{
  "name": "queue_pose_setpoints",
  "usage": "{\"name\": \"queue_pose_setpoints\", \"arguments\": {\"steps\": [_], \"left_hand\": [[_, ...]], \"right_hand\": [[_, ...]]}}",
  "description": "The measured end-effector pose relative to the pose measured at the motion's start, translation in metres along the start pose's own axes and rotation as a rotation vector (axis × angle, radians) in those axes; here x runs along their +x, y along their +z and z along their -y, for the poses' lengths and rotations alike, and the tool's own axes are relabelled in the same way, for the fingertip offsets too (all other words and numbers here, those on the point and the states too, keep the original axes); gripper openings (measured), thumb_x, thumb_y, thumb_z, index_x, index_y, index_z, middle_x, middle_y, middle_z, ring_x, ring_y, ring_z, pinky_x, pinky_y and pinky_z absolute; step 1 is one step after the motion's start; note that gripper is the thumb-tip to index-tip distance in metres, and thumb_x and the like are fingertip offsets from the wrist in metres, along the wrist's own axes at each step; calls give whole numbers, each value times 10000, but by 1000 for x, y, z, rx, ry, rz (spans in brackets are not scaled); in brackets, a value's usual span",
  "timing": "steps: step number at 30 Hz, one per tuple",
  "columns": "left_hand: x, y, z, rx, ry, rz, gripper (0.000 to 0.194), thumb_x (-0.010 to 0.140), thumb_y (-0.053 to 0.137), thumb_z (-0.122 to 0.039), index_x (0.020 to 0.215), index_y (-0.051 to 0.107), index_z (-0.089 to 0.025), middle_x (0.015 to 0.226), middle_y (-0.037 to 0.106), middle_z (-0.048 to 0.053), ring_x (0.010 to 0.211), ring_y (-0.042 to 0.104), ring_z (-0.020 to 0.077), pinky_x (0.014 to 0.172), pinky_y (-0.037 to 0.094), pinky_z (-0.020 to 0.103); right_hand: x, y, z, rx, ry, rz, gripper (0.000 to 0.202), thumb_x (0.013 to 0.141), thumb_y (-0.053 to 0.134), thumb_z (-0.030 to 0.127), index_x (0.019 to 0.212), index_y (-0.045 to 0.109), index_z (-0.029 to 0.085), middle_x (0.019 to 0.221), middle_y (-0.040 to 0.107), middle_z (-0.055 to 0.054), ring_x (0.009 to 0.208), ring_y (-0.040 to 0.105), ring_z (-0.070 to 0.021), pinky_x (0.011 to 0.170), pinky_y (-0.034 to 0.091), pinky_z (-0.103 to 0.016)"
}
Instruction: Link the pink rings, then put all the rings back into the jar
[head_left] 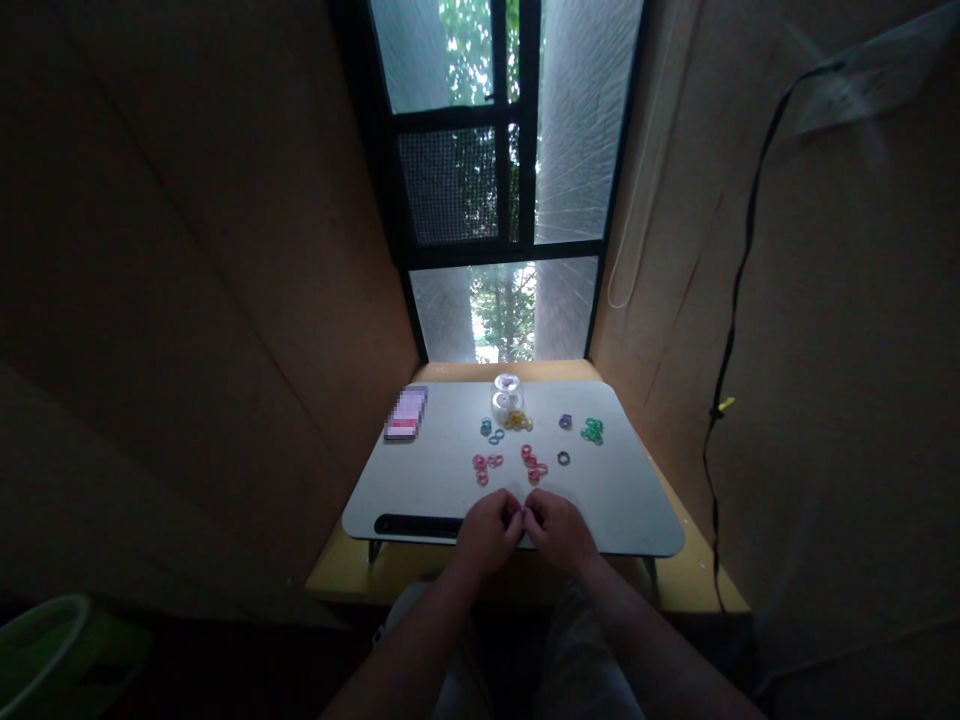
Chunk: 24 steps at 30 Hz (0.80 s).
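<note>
Near the front edge of a white lap table (427, 490), my left hand (491, 530) and my right hand (556, 528) meet at the fingertips. Both have their fingers closed in a pinch; whatever lies between them is too small to make out. Just beyond are small rings in groups: pink rings (481, 468) and red rings (533, 465). A dark ring (564, 458) lies to their right. Farther back are blue rings (487, 427), yellow rings (519, 421), purple rings (565, 422) and green rings (592, 431). A clear jar (507, 397) stands behind the yellow ones.
A phone (406, 413) lies at the table's back left. A dark slot (417, 525) runs along the front edge, left of my hands. The table stands on a yellow wooden surface (337, 573) before a window. A black cable (731, 330) hangs on the right wall.
</note>
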<state>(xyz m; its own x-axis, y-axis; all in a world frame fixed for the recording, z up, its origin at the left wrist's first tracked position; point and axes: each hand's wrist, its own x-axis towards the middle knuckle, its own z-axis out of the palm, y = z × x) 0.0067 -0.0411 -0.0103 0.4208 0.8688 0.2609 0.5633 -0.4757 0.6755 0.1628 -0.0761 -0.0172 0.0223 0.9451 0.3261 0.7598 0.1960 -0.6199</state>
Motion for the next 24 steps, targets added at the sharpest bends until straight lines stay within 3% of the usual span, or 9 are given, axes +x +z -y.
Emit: {"name": "queue_pose_setpoints", "arguments": {"steps": [24], "left_hand": [[0, 1, 2, -2, -5, 2, 116, 852, 540, -288, 788, 564, -195, 736, 592, -5, 691, 515, 134, 652, 355, 253]], "right_hand": [[0, 2, -2, -23, -8, -11, 141, 842, 506, 220, 707, 541, 203, 677, 588, 2, 644, 502, -132, 607, 287, -253]]}}
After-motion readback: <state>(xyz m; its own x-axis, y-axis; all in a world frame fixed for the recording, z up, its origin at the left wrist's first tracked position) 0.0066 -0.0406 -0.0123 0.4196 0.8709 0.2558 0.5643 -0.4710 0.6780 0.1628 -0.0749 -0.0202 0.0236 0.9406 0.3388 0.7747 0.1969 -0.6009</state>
